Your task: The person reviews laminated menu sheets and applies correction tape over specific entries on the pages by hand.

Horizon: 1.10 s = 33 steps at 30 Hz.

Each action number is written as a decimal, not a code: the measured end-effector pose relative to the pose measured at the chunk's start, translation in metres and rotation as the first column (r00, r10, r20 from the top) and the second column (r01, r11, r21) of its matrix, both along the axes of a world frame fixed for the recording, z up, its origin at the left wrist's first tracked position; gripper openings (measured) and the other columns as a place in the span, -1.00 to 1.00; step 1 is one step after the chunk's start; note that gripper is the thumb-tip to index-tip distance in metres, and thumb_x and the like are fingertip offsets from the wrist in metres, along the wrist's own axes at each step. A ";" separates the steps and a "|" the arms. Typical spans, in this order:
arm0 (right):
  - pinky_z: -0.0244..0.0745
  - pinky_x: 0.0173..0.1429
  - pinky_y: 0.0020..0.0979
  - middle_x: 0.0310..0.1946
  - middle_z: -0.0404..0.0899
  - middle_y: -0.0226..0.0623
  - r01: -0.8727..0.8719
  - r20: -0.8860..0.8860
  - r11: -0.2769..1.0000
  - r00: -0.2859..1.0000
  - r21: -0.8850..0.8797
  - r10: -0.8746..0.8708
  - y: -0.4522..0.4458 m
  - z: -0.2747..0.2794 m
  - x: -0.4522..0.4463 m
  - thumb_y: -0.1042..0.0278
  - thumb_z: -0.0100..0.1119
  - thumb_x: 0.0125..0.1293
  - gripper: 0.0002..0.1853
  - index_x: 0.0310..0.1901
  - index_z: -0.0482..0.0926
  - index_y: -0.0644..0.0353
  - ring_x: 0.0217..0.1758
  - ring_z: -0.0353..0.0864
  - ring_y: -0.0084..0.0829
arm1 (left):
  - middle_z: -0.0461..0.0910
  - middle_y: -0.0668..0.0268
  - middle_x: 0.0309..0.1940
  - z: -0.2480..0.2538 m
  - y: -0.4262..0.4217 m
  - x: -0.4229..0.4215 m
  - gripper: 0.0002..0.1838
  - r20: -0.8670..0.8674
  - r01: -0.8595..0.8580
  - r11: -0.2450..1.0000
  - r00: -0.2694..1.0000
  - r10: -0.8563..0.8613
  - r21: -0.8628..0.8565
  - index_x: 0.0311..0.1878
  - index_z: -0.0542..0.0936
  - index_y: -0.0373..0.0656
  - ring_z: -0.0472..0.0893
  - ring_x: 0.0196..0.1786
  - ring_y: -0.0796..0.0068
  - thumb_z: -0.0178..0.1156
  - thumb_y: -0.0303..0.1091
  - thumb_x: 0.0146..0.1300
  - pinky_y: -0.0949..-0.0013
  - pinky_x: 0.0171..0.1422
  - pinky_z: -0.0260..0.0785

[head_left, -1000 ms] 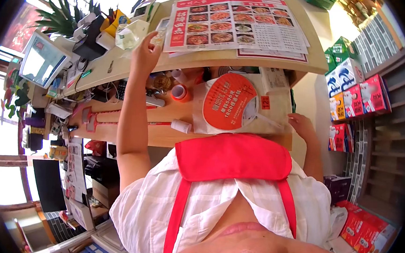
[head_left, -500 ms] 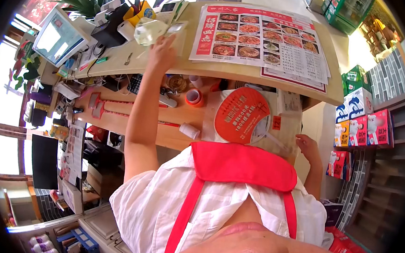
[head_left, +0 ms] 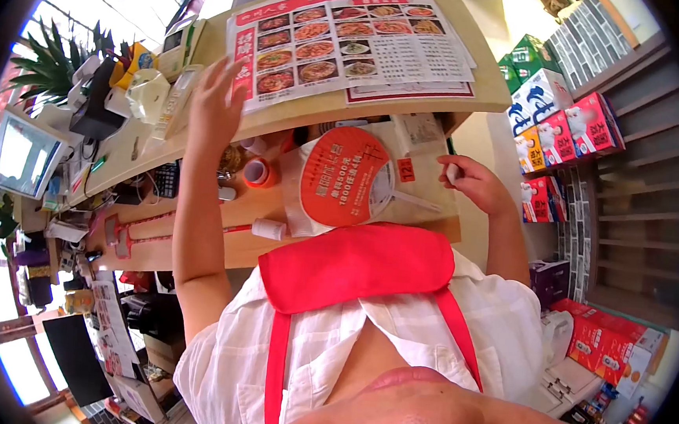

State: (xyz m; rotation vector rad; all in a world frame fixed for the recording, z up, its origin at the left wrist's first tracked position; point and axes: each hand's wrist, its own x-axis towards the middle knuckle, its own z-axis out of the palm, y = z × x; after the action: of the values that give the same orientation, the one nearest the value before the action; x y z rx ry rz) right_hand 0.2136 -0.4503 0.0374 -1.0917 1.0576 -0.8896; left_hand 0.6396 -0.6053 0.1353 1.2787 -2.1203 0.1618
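My left hand (head_left: pixel 216 93) is raised over the counter with its fingers apart and holds nothing. It is beside the left edge of a laminated menu (head_left: pixel 343 43) with rows of dish photos, overlapping that edge in view; whether it touches is unclear. To its left sits a crumpled translucent wrapper or pack (head_left: pixel 149 95), at the counter's edge with a pale flat box (head_left: pixel 177 102). My right hand (head_left: pixel 479 184) hangs off the right end of the lower desk, fingers curled, a small pale spot between them that I cannot make out. A red round hand fan (head_left: pixel 343 177) lies on the desk.
Left on the counter stand a monitor (head_left: pixel 28 155), a potted plant (head_left: pixel 50 66) and a yellow holder (head_left: pixel 133 64). A red-rimmed cup (head_left: pixel 259 172) and a white cylinder (head_left: pixel 268 229) are on the lower desk. Boxed drinks (head_left: pixel 593 131) are stacked at right.
My left hand has moved from the wrapper toward the menu's left edge, fingers now spread. My right hand has come up, fingers curled. The view has turned to the right.
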 end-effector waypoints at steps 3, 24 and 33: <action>0.45 0.10 -0.48 -0.16 0.52 -0.31 -0.007 -0.031 1.000 1.000 0.019 0.007 -0.009 0.017 0.006 0.56 0.05 0.23 -0.62 0.11 0.42 0.34 -0.06 0.55 -0.48 | 0.37 0.16 0.24 0.009 -0.003 -0.071 -0.60 -0.141 0.275 0.921 0.960 -0.244 0.277 0.18 0.47 -0.01 0.32 0.31 0.11 0.11 -0.38 0.25 0.17 0.33 0.20; 0.50 -0.07 -0.43 -0.14 0.62 -0.24 -0.127 -0.589 0.704 0.660 -0.699 -0.466 -0.153 0.072 0.036 0.43 0.17 0.20 -0.68 0.02 0.55 0.07 -0.12 0.62 -0.34 | 0.29 0.26 0.30 -0.032 -0.007 -0.160 -0.27 0.225 0.495 0.851 0.821 -0.524 0.177 0.30 0.34 0.01 0.20 0.38 0.15 0.24 0.05 0.06 0.11 0.43 0.01; 0.49 -0.07 -0.27 -0.23 0.62 -0.18 -0.339 -0.645 0.556 0.512 -0.759 -0.568 -0.159 0.073 0.037 0.44 0.17 0.14 -0.78 -0.14 0.57 0.15 -0.14 0.60 -0.17 | 0.35 0.20 0.20 -0.030 -0.006 -0.176 -0.30 0.184 0.504 0.853 0.833 -0.522 0.136 0.15 0.43 -0.17 0.20 0.37 0.19 0.35 -0.06 -0.08 0.13 0.39 0.09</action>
State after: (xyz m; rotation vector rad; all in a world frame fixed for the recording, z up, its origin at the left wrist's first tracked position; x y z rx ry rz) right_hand 0.2506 -0.6097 0.1101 -2.5335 1.6039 -1.0051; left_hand 0.4635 -0.6118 0.1048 0.7090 -2.6037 -0.0236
